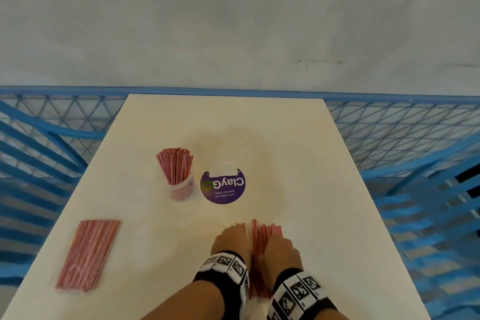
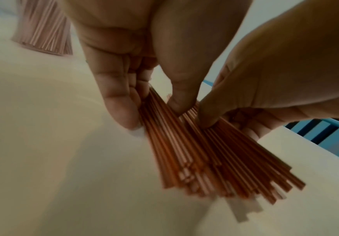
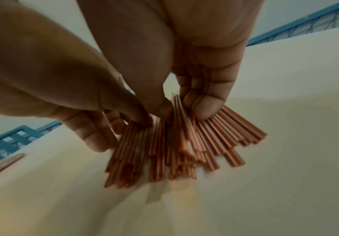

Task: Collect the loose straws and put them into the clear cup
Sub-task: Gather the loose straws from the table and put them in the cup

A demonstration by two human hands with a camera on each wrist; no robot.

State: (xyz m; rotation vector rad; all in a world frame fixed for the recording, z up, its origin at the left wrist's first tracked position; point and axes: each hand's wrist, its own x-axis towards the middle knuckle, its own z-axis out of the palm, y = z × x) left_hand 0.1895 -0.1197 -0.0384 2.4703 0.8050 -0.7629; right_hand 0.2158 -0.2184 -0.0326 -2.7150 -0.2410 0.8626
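Observation:
A bundle of thin red-and-white straws (image 1: pixel 261 238) lies fanned out at the near middle of the white table (image 1: pixel 298 153). Both hands grip it from either side. My left hand (image 1: pixel 228 240) pinches its left part between thumb and curled fingers (image 2: pixel 120 108). On the right part, my right hand (image 1: pixel 281 248) does the same, thumb against fingers (image 3: pixel 204 110). The straw ends (image 2: pixel 214 167) spread out unevenly past the fingers (image 3: pixel 180 153). The clear cup (image 1: pixel 182 186) stands upright further back and to the left, holding several straws.
A flat pack of the same straws (image 1: pixel 88 254) lies near the table's left edge (image 2: pixel 43 32). A round purple sticker (image 1: pixel 222 186) sits right of the cup. Blue mesh fencing (image 1: pixel 402 132) surrounds the table.

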